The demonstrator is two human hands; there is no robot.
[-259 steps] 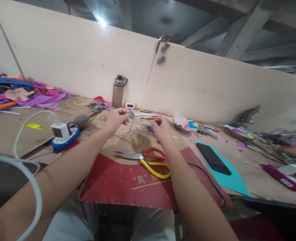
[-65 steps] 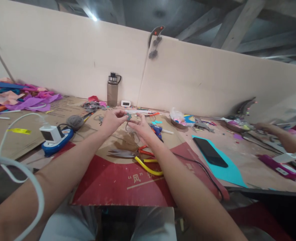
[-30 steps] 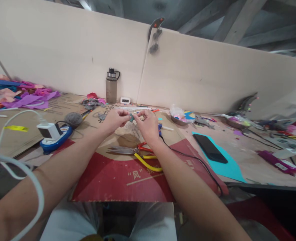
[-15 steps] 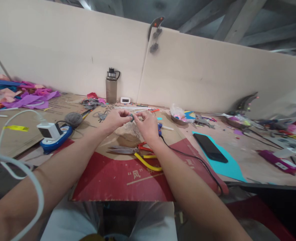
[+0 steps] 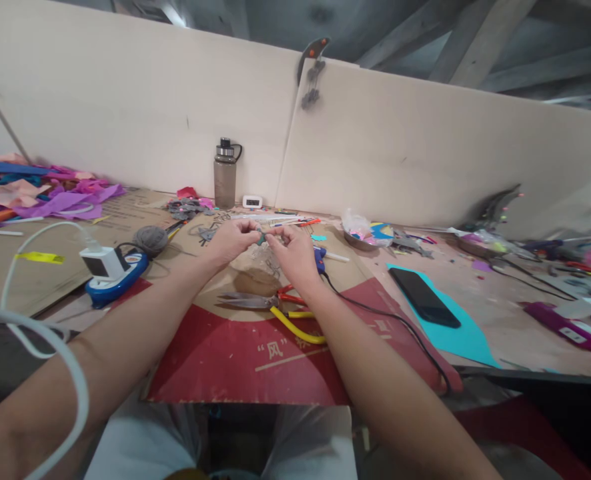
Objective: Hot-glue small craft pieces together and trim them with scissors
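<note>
Above the cardboard, my left hand [image 5: 234,241] and my right hand [image 5: 294,252] meet fingertip to fingertip. Pinched between them is a small dark grey-green piece [image 5: 261,237], mostly covered by the fingers; its kind is too small to make out. Just below the hands lies a clump of clear plastic [image 5: 263,259]. Nearer to me, a pair of scissors [image 5: 250,301] with red and yellow handles rests on the cardboard, partly behind my right wrist. A blue tool with a black cord, perhaps a glue gun [image 5: 319,259], shows beside my right hand.
A red-and-brown cardboard sheet [image 5: 235,367] covers the table before me. To the left are a blue power strip [image 5: 106,288], grey yarn [image 5: 150,239] and a white cable. A bottle [image 5: 225,177] stands by the partition. On the right, a phone [image 5: 424,297] lies on turquoise foam.
The small piece shows slightly more between the fingertips, and the fingers have shifted a little. The whole view has moved slightly; the other things lie as before.
</note>
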